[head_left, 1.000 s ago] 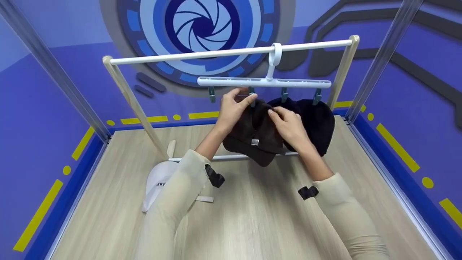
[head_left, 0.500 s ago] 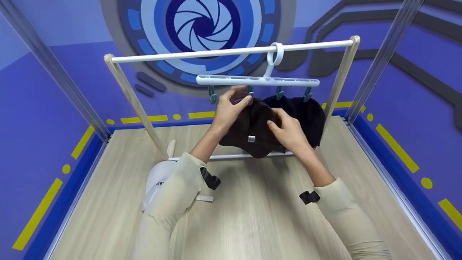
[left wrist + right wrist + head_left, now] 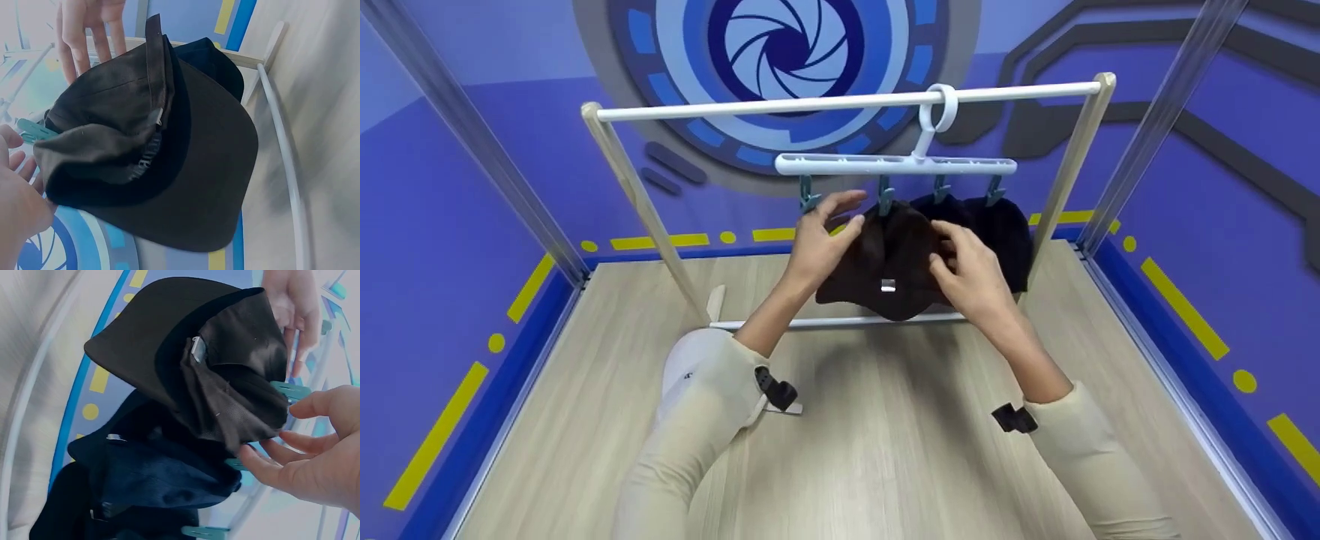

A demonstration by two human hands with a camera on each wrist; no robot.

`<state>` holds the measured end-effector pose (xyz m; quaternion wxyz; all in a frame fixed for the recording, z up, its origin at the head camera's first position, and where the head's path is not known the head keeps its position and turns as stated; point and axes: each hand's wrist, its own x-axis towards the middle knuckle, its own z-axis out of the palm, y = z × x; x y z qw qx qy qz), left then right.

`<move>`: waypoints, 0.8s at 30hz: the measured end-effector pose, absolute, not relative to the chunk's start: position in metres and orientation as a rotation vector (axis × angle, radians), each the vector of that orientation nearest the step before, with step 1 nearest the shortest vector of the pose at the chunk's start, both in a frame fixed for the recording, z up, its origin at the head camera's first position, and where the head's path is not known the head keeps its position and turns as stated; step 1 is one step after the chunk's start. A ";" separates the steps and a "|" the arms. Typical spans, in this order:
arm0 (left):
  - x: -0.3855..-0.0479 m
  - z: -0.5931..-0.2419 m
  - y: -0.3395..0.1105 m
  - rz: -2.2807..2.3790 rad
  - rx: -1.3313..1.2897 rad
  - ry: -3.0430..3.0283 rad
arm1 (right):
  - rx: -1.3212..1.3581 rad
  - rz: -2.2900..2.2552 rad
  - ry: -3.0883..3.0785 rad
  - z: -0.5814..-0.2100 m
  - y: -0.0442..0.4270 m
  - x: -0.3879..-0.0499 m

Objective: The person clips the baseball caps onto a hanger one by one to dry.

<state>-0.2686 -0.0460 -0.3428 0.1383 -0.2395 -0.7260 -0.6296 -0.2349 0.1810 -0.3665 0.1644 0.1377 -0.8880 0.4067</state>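
Note:
A dark brown cap (image 3: pixel 885 259) with a small metal buckle hangs by its crown from a green clip (image 3: pixel 886 198) of the white hanger (image 3: pixel 855 163). My left hand (image 3: pixel 819 244), fingers loosely bent and holding nothing, is just left of the cap and clip. At the cap's right side is my right hand (image 3: pixel 975 274); its relaxed fingertips (image 3: pixel 250 458) lie at the cap's edge, and whether they touch it is hard to tell. Behind hang a navy cap (image 3: pixel 169 467) and a black cap (image 3: pixel 1011 240), each under its own clip.
The hanger hooks over the top bar (image 3: pixel 780 109) of a wooden rack. A free clip (image 3: pixel 808 196) is at the hanger's left end. On the wooden table (image 3: pixel 870 450), a white cap (image 3: pixel 690 360) lies partly behind my left sleeve. Blue patterned walls enclose three sides.
My left hand has released the clip above the brown cap and drawn back left. My right hand's pinch on the cap has loosened. The hanger has swung back, its right end shifting left.

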 end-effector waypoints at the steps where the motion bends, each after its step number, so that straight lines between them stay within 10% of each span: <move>1: -0.267 -0.345 -0.049 -1.806 -0.693 -2.104 | 0.399 1.144 -2.527 -0.366 0.181 -0.232; 24: -0.236 -0.400 -0.108 -1.319 -0.903 -2.162 | 0.663 0.971 -2.474 -0.390 0.152 -0.193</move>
